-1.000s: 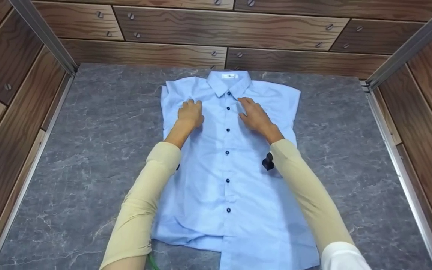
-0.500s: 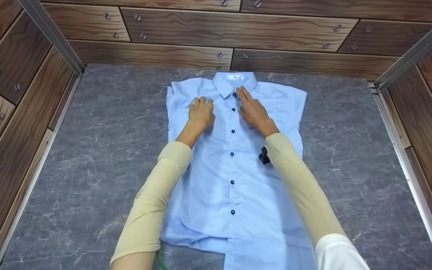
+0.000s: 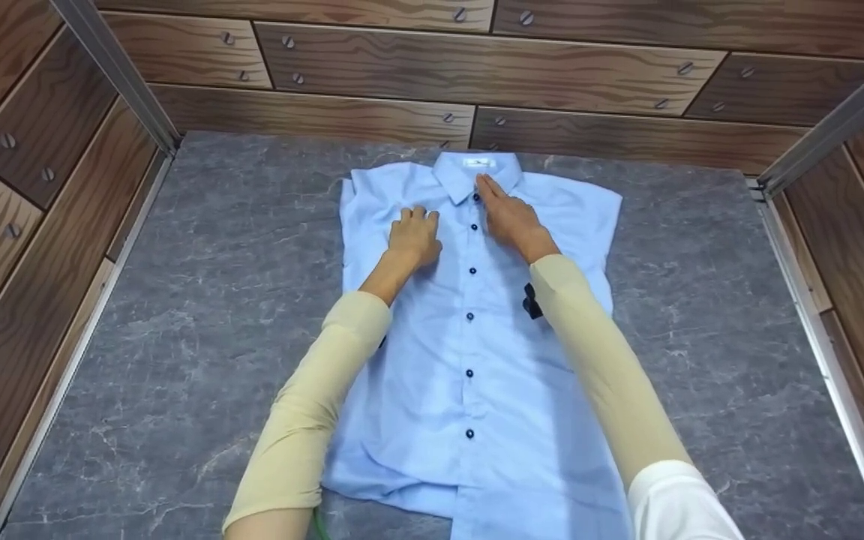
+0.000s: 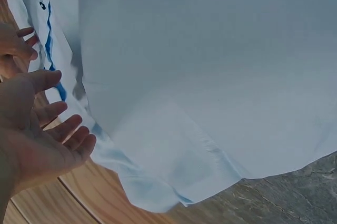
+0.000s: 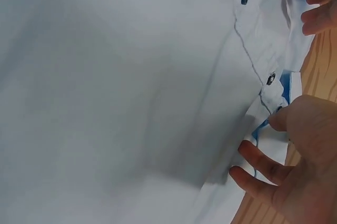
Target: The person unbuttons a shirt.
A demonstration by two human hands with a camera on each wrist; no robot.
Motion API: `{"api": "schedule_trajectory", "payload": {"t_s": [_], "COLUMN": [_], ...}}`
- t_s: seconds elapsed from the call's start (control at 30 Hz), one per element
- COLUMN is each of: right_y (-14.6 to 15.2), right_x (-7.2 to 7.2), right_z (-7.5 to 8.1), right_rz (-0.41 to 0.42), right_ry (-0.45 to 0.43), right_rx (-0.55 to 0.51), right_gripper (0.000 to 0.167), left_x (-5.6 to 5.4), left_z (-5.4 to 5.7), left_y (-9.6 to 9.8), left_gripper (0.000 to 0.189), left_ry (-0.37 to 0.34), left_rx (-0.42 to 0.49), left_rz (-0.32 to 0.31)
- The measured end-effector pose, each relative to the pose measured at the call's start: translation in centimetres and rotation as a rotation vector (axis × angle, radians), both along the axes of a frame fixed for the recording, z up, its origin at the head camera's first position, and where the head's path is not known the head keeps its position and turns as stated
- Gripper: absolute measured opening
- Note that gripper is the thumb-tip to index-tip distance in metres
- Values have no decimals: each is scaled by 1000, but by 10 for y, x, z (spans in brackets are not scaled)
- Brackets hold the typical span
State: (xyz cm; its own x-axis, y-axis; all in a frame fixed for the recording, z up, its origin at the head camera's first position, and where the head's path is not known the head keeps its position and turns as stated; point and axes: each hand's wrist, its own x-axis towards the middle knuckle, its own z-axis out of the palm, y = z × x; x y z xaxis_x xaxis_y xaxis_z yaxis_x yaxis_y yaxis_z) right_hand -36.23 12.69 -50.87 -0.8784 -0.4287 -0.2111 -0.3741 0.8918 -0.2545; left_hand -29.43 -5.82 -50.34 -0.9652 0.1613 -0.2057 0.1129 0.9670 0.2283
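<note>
A light blue button-up shirt (image 3: 402, 390) lies front up on the grey marbled tabletop, its collar (image 3: 453, 180) at the far end. Dark buttons run down the placket. My right hand (image 3: 513, 219) is at the collar's right side, fingers extended over the top button (image 3: 477, 198). In the right wrist view its thumb is beside the placket and its fingers are spread. My left hand (image 3: 415, 236) is over the left chest of the shirt. Loosely bent fingers of the left hand (image 4: 47, 129) show in the left wrist view, with nothing between them.
Wood-patterned walls (image 3: 372, 64) enclose the tabletop (image 3: 214, 300) at the back and sides, with metal rails at the corners. A black device (image 3: 532, 301) sits at the right wrist. The shirt's lower left hem is creased; its front runs out of view near me.
My right hand has moved up and inward to the collar, its fingers straightening over the top button. The left hand stays over the left chest. The whole head view has shifted slightly.
</note>
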Motion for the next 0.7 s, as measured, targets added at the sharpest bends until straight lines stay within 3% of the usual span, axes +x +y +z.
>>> {"api": "schedule_trajectory", "payload": {"t_s": [0.13, 0.4, 0.7], "right_y": [2, 0, 3], "right_x": [0, 4, 14], "right_z": [-1, 0, -4], "right_rz": [2, -9, 14], "right_ry": [50, 210, 418], "right_rx": [-9, -105, -228], "right_gripper": [59, 23, 10], "left_x": [0, -4, -8], "left_z": [-1, 4, 8], "left_y": [1, 1, 8], "left_gripper": [48, 51, 46], "left_ry": [-2, 23, 170], "left_rx": [14, 58, 150], "left_rz": [-15, -17, -94]}}
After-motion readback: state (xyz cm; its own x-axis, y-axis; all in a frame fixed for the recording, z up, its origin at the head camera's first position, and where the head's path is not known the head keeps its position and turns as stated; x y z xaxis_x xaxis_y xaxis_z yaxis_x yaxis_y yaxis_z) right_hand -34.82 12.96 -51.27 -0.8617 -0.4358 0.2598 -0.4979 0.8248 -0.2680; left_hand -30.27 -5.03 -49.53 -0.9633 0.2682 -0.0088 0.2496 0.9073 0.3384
